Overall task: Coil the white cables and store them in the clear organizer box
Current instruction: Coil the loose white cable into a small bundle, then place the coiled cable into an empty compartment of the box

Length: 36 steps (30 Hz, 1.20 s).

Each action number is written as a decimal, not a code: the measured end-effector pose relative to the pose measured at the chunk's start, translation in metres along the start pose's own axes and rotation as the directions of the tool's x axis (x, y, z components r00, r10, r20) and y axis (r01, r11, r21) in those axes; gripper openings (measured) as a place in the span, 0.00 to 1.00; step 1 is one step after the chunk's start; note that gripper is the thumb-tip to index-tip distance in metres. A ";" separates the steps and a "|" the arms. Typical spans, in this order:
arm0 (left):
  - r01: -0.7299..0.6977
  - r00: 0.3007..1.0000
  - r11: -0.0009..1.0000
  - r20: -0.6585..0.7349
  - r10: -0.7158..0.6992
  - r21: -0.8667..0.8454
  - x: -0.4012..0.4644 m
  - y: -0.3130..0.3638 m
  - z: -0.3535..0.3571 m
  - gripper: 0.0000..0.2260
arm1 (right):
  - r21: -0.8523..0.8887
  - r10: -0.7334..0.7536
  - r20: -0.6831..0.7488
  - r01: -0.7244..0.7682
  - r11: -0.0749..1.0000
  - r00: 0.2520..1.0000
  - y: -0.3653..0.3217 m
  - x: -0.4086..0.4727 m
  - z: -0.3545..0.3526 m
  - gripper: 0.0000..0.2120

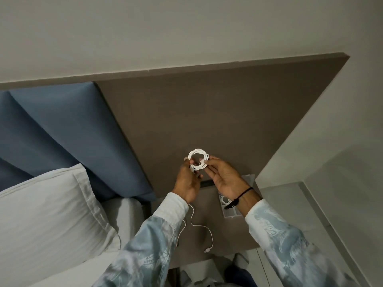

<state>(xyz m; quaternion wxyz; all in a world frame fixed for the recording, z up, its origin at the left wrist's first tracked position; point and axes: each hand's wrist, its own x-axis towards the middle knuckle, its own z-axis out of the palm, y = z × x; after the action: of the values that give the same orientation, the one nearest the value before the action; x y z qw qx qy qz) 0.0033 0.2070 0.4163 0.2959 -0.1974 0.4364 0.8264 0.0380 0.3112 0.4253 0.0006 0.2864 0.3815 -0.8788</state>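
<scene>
A white cable wound into a small round coil (pixel 198 158) is held up in front of the brown wall panel. My left hand (pixel 188 181) pinches its left side and my right hand (pixel 224 179) pinches its right side. Below my hands, a second white cable (pixel 202 228) lies loose on the brown bedside table (pixel 232 235), its plug near the front edge. The clear organizer box (pixel 230 214) stands on the table under my right wrist, with a coiled white cable (pixel 224 200) in one compartment. My wrist hides part of the box.
A bed with a white pillow (pixel 47 214) lies to the left, backed by a blue padded headboard (pixel 62 129). The brown wall panel (pixel 217 110) rises behind the table. A white wall (pixel 331 152) stands at the right.
</scene>
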 end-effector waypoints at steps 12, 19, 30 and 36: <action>0.107 0.991 0.977 -0.099 -0.090 0.183 0.107 -0.142 0.028 0.20 | 0.240 0.159 -0.151 -0.120 0.963 0.976 0.019 0.085 -0.155 0.12; 0.275 0.932 0.937 -0.301 -0.204 0.217 0.200 -0.256 -0.008 0.15 | 0.090 0.244 -0.130 -0.234 0.968 0.961 0.078 0.144 -0.271 0.12; 0.264 0.875 0.857 -0.484 -0.018 0.444 0.289 -0.395 -0.079 0.02 | -0.286 0.264 -0.459 -0.422 0.860 0.848 0.164 0.242 -0.409 0.04; 0.329 0.832 0.636 -0.532 0.154 0.698 0.302 -0.406 -0.114 0.03 | -0.589 0.135 -0.510 -0.459 0.665 0.850 0.191 0.271 -0.436 0.09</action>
<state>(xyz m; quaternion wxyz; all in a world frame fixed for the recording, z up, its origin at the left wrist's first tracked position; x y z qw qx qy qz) 0.0539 0.3875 -0.0678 0.2553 -0.3017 0.7990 0.4532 0.0728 0.5276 -0.0765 0.1722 0.5083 0.6185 -0.5740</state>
